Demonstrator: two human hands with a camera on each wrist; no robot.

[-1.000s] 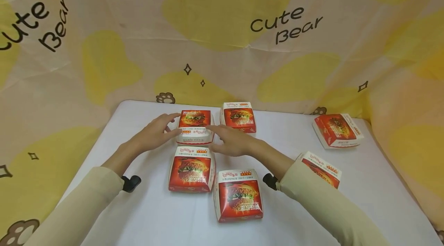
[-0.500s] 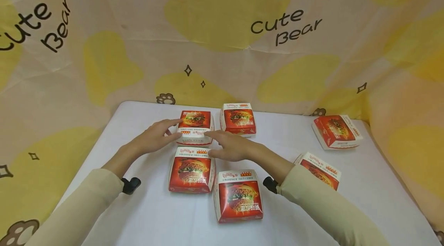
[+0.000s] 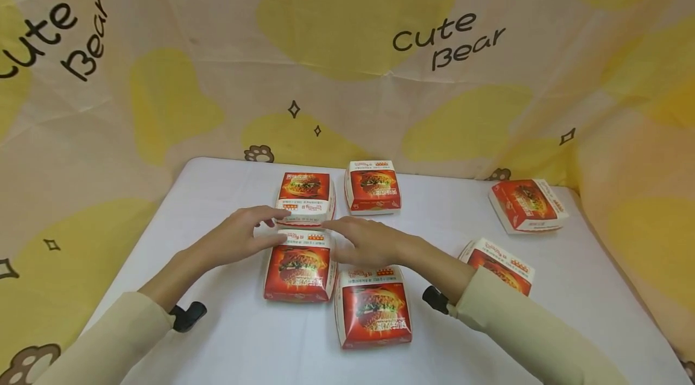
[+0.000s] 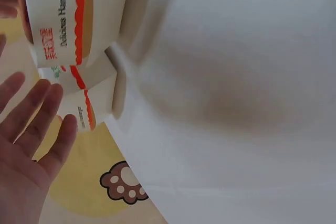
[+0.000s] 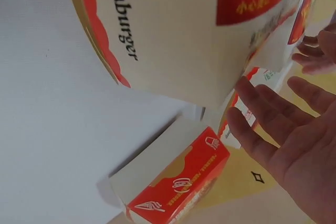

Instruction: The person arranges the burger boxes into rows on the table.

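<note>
Two red-and-white hamburger boxes stand one behind the other on the left of the table: a far box (image 3: 306,189) and a near box (image 3: 298,270). From the left, my left hand (image 3: 236,237) reaches over the near box's upper left corner, its fingers loosely extended. My right hand (image 3: 371,243) faces it at the upper right corner, index finger pointing toward the seam between the boxes. Both wrist views show spread fingers with nothing held: the left hand (image 4: 31,140) beside a box wall (image 4: 58,19), the right hand (image 5: 294,135) below a large box side (image 5: 168,40).
Another hamburger box (image 3: 374,312) sits front and centre, just right of the near one. One box (image 3: 373,186) stands at the back middle, another (image 3: 526,204) at the back right. My right forearm partly covers a tilted box (image 3: 507,264). A patterned cloth (image 3: 347,41) hangs behind the white table (image 3: 597,312).
Both hands have drawn back toward me, from the sides of the far left box to the top corners of the near one. The boxes look unmoved over the last half second.
</note>
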